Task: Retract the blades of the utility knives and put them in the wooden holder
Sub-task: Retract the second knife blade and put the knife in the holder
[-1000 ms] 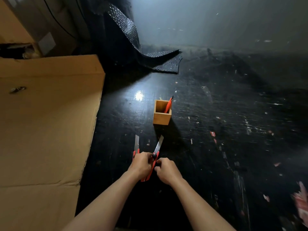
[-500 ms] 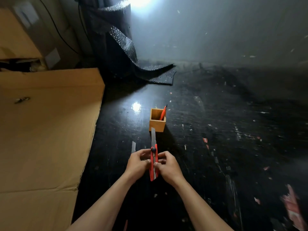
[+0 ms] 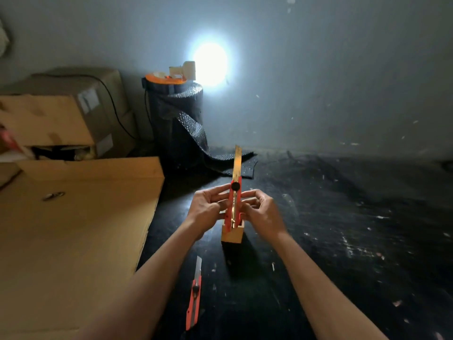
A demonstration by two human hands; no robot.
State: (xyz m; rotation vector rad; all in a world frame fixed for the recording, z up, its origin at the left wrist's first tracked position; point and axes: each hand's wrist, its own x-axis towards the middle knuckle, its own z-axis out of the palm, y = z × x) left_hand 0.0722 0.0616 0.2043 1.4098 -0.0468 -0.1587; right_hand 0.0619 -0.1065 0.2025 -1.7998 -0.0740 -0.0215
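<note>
Both hands hold a red utility knife point(image 3: 234, 202) upright in front of me, its long blade point(image 3: 237, 161) fully out and pointing up. My left hand point(image 3: 208, 209) grips its left side and my right hand point(image 3: 261, 212) its right side, around the black slider knob. The wooden holder point(image 3: 232, 235) stands on the dark floor just behind and below the knife, mostly hidden by it. A second red utility knife point(image 3: 195, 296) lies on the floor between my forearms, blade out and pointing away from me.
A large flat cardboard sheet point(image 3: 73, 229) covers the floor on the left, with cardboard boxes point(image 3: 61, 119) behind it. A roll of black bubble wrap point(image 3: 180, 119) stands against the wall, its loose end trailing on the floor. A bright light point(image 3: 210, 63) glares on the wall.
My hands have lifted the knife from near the floor to upright in front of me, and my head has tilted up. The second knife stays on the floor.
</note>
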